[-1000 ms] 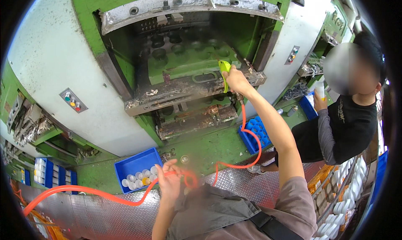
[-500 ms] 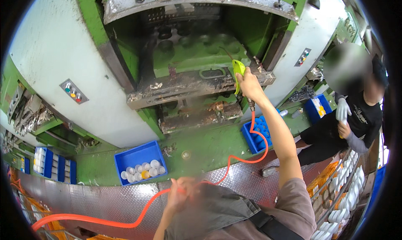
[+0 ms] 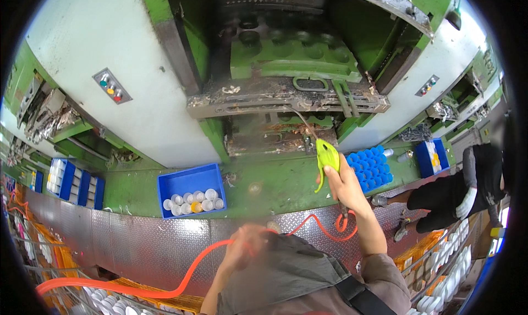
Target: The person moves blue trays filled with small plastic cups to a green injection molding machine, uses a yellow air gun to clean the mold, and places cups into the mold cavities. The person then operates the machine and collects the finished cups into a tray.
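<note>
head view: your right hand is gripping the air gun; your left hand is touching the hose, grip unclear.

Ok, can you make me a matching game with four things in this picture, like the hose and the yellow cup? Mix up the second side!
Column 1
1. blow gun
2. hose
3. yellow cup
4. block with round hollows

Column 2
A. inside the machine opening
B. among pale cups in a blue tub
C. held in the right hand
D. orange-red

Right pairs: 1-C, 2-D, 3-B, 4-A
</note>
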Demonstrator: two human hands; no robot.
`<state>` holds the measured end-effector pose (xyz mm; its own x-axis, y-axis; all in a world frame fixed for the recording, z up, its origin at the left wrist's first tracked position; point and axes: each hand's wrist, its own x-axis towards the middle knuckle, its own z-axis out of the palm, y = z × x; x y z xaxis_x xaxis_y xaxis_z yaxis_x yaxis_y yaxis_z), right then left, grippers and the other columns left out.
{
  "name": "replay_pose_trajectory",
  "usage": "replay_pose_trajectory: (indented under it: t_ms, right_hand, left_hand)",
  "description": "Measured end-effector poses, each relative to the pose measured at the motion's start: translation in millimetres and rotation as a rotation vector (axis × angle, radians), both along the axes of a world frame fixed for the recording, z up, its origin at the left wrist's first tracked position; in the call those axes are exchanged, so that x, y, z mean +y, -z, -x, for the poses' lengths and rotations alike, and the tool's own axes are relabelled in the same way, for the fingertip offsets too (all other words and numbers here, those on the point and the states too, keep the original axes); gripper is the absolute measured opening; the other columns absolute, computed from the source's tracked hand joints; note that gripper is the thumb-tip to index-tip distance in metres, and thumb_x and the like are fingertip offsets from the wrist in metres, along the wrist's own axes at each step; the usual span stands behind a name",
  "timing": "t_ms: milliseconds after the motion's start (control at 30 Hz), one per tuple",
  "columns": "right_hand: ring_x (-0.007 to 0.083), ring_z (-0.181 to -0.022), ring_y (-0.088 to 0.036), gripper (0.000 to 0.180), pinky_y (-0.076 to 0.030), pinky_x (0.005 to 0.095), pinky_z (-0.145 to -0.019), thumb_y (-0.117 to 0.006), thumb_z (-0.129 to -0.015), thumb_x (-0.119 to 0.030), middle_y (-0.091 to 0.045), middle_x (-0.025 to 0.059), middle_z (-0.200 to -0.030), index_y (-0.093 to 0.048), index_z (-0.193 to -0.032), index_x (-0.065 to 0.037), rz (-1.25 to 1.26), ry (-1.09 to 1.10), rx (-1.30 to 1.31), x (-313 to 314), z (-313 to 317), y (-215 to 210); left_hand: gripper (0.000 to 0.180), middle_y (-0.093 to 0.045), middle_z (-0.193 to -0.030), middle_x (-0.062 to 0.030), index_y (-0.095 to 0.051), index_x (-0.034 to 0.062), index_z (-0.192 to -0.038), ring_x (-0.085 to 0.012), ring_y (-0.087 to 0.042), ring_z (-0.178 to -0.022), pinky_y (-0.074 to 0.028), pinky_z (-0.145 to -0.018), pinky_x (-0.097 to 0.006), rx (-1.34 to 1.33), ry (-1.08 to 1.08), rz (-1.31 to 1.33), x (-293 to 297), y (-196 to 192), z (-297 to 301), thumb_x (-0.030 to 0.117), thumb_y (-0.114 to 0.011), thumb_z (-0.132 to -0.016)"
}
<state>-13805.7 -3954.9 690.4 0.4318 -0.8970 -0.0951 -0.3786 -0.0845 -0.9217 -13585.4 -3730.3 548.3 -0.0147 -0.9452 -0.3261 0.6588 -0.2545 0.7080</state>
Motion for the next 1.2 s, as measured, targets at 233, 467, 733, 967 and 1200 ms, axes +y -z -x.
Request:
replay_pose_trajectory:
  t_ms: [233, 467, 733, 967, 1200]
  right_hand:
    - [0.0089, -0.043, -0.049, 0.02, -0.039, 0.025, -0.04, -0.048, -0.101, -0.014, -0.068, 0.0047, -0.077, -0.047, -0.115, 0.0, -0.101, 0.06, -0.031, 33.3, 13.8, 14.3]
    - [0.0252, -0.063, -0.066, 0.034, -0.05, 0.0376, -0.06, -0.054, -0.1, -0.024, -0.069, 0.0144, -0.079, -0.048, -0.115, 0.005, -0.125, 0.123, 0.095, 45.1, 21.8, 19.8]
    - [0.0435, -0.089, -0.066, 0.043, -0.05, 0.0468, -0.078, -0.052, -0.1, -0.03, -0.067, 0.0284, -0.092, -0.045, -0.123, 0.005, -0.113, 0.101, 0.112, 53.8, 28.7, 31.4]
    - [0.0385, -0.085, -0.069, 0.041, -0.053, 0.0435, -0.074, -0.052, -0.1, -0.029, -0.069, 0.0251, -0.093, -0.045, -0.123, 0.005, -0.143, 0.109, 0.031, 62.1, 32.7, 35.1]
    - [0.0151, -0.059, -0.057, 0.033, -0.047, 0.0304, -0.053, -0.05, -0.103, -0.026, -0.068, 0.0083, -0.084, -0.045, -0.122, 0.0, -0.173, 0.045, -0.089, 78.0, 30.7, 62.6]
  left_hand:
    - [0.058, -0.065, -0.098, -0.0087, -0.059, -0.0003, -0.122, -0.0181, -0.063, -0.082, -0.053, -0.087, -0.038, -0.01, 0.011, 0.134, -7.3, 1.6, 2.6, 0.051, -0.038, -0.104]
    - [0.061, -0.063, -0.089, -0.0063, -0.058, -0.0004, -0.122, -0.0166, -0.059, -0.076, -0.054, -0.084, -0.036, -0.11, 0.048, 0.066, -10.9, 3.2, -0.9, 0.053, -0.035, -0.104]
    - [0.063, -0.064, -0.115, -0.0161, -0.054, -0.0018, -0.122, -0.018, -0.059, -0.081, -0.052, -0.085, -0.038, -0.066, 0.066, 0.076, -9.4, 4.4, -4.4, 0.055, -0.035, -0.103]
    - [0.061, -0.06, -0.125, -0.0213, -0.051, -0.0021, -0.121, -0.0189, -0.059, -0.085, -0.05, -0.09, -0.042, -0.071, 0.105, 0.078, -15.2, 5.9, -3.6, 0.053, -0.035, -0.103]
    - [0.057, -0.052, -0.086, -0.0109, -0.053, -0.0017, -0.122, -0.0196, -0.054, -0.074, -0.05, -0.089, -0.044, -0.16, 0.138, 0.06, -25.7, -6.2, 6.2, 0.048, -0.032, -0.105]
